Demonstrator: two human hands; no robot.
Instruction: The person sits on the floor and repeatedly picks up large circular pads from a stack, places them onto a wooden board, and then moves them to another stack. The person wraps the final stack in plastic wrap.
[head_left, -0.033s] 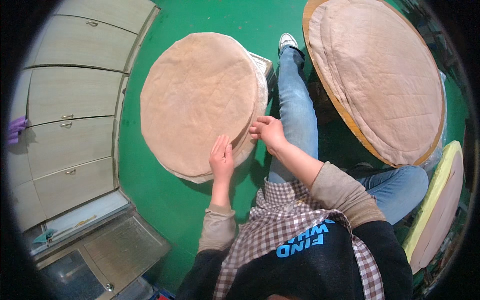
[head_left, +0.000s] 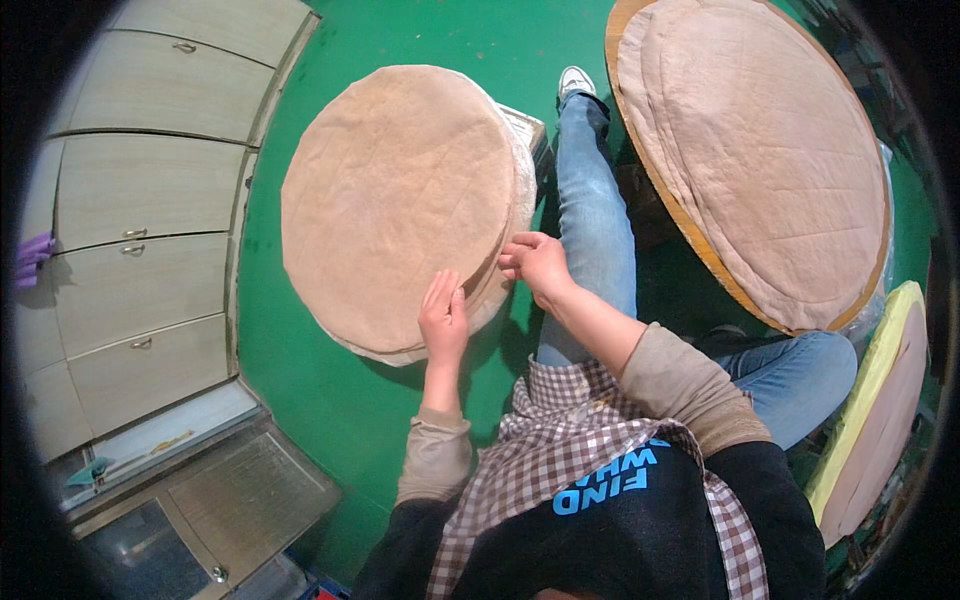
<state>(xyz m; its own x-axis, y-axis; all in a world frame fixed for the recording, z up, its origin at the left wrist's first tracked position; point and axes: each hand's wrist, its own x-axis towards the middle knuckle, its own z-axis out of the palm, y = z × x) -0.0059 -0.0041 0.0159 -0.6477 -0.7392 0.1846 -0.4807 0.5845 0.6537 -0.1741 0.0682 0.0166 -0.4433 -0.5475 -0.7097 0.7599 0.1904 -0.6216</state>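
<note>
Far left I get pale cabinets [head_left: 150, 185], purple item [head_left: 34, 258] at their edge. Next, on the green floor side, a large round pale sheet [head_left: 395, 195] lies atop a similar layer, left of the person's outstretched leg [head_left: 595, 210]. Left hand [head_left: 442, 318]: fingers straight and together, not gripping, at the sheet's near edge. Right hand [head_left: 537, 266]: fingers bent at its right edge; I can't tell if they pinch it. Right: another round sheet [head_left: 750, 150] on a wooden board [head_left: 621, 20], then a yellow-edged disc [head_left: 885, 420], upright.
</note>
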